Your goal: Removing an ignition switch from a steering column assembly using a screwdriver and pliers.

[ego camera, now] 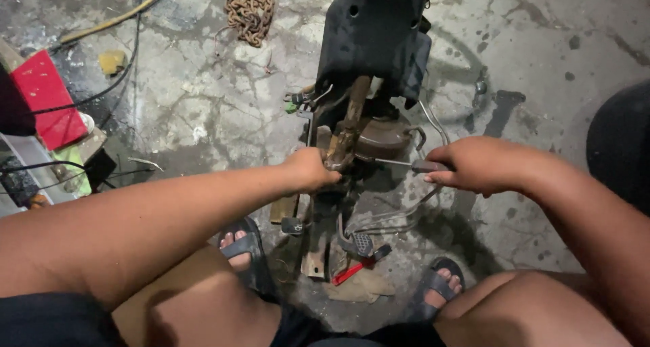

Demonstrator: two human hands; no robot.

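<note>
A dark metal assembly (pixel 374 42) with a rusty bracket (pixel 349 127) and a round drum-like part (pixel 386 138) lies on the stained concrete floor between my feet. My left hand (pixel 310 170) is closed around the lower end of the rusty bracket. My right hand (pixel 475 164) grips the handle of a slim tool (pixel 399 163) whose shaft points left into the assembly. Two small rubber-faced pedals (pixel 363 243) hang from bent rods below the hands.
A rusty chain (pixel 251 10) lies at the top. A red box (pixel 42 98), black cables and a yellow hose (pixel 115 20) are at the left. A red-handled tool (pixel 349 272) rests on a rag near my sandalled feet. A dark round object (pixel 621 144) is at the right edge.
</note>
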